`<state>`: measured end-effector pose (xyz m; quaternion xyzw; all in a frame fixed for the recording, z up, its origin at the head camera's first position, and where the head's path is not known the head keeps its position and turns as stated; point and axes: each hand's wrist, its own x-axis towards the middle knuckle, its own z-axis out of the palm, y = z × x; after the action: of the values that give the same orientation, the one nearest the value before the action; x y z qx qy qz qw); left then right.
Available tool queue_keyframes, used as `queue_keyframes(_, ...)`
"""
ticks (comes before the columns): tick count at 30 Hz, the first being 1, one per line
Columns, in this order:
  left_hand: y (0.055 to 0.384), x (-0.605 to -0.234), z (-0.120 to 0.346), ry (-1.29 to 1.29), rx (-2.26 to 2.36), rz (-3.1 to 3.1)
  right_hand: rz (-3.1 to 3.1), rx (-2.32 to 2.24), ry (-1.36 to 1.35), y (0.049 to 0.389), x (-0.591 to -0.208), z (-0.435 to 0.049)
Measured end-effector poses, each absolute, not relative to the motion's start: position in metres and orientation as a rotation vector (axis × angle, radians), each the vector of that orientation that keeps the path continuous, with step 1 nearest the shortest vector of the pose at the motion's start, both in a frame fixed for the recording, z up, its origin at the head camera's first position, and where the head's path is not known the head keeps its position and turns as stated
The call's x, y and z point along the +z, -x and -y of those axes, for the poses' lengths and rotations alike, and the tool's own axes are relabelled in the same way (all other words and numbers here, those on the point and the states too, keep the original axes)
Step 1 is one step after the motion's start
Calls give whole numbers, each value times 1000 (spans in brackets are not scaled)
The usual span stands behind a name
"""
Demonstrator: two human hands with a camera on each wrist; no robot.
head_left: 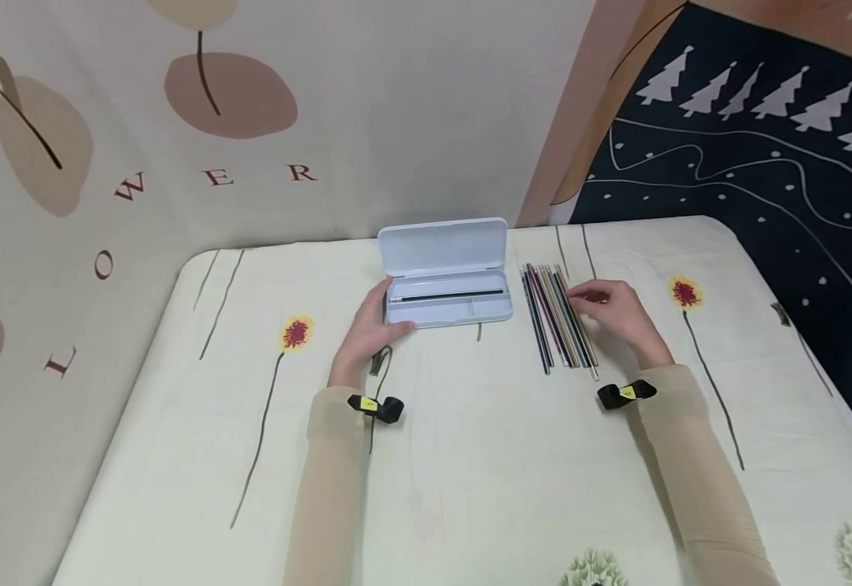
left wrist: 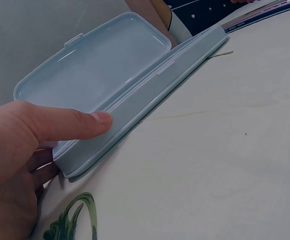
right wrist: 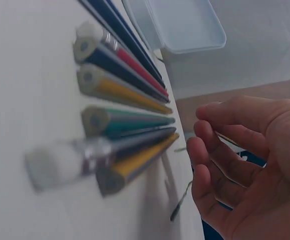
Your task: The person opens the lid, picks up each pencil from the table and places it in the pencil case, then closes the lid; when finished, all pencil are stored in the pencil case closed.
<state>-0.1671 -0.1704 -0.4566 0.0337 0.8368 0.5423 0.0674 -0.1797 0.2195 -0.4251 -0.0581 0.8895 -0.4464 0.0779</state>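
Blue case (head_left: 433, 312) | long axis crosswise | pencils (head_left: 557, 317) | far ends slant left

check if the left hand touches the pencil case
Touching: in the left wrist view, the left hand rests its thumb on the light-blue pencil case.

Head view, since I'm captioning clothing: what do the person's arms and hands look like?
The left sleeve and right sleeve are long and plain beige. Each wrist bears a small black camera with a yellow label. The left hand and right hand wear no gloves.
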Motion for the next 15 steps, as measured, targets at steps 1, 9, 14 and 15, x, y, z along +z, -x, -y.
queue_keyframes(1, 167, -457, 170, -97, 1636, -2520, -2663, -1327, 169, 179, -425, -221)
queue_keyframes(9, 169, -463, 172, -72, 1610, -2544, -2656, -1225, 156, 177, -432, -230)
queue_keyframes(14, 170, -463, 172, -64, 1589, -2555, -2654, -1236, 120, 178, -439, -232)
queue_keyframes(15, 170, -463, 172, -69, 1589, -2555, -2657, -1236, 116, 178, -440, -232)
